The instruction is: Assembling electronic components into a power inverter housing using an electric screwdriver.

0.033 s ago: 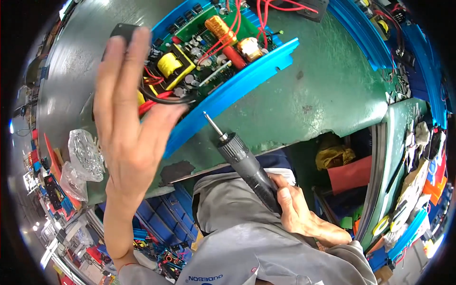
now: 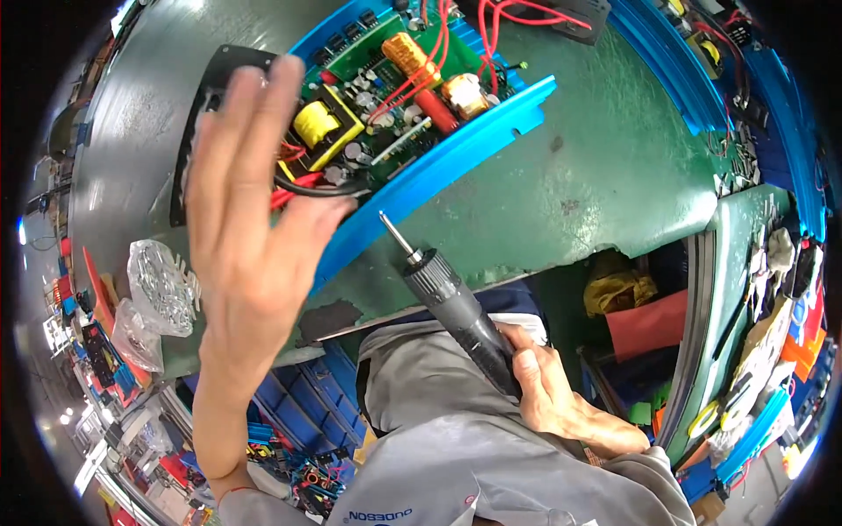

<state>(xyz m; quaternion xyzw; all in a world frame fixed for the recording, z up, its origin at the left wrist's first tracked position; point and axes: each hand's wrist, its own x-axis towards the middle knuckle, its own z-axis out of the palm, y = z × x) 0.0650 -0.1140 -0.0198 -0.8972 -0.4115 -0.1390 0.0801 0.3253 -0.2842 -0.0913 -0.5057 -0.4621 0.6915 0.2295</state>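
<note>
My left hand (image 2: 254, 219) is at the left end of a blue metal housing (image 2: 447, 158), fingers stretched out, slightly blurred. It partly covers a black end plate (image 2: 189, 131) and some red and black wires (image 2: 307, 186); whether it touches them I cannot tell. Inside the open housing lies a green circuit board (image 2: 368, 83) with a yellow-wound transformer (image 2: 316, 123), a copper coil (image 2: 410, 60) and red wires. My right hand (image 2: 553, 386) is wrapped round a black electric screwdriver (image 2: 460, 320). Its bit points up and left, just short of the housing's near wall.
Green worktop (image 2: 614, 149) with a chipped front edge. A second black plate (image 2: 579, 17) sits at the back, beside blue housing parts (image 2: 675, 70). Clear plastic bags (image 2: 158, 285) lie at left. Below right is an open compartment with yellow and pink material (image 2: 649, 324).
My left hand has shifted slightly right, and more of the black end plate shows. The housing has moved a little to the right and nearer. The right hand with the screwdriver is almost unchanged.
</note>
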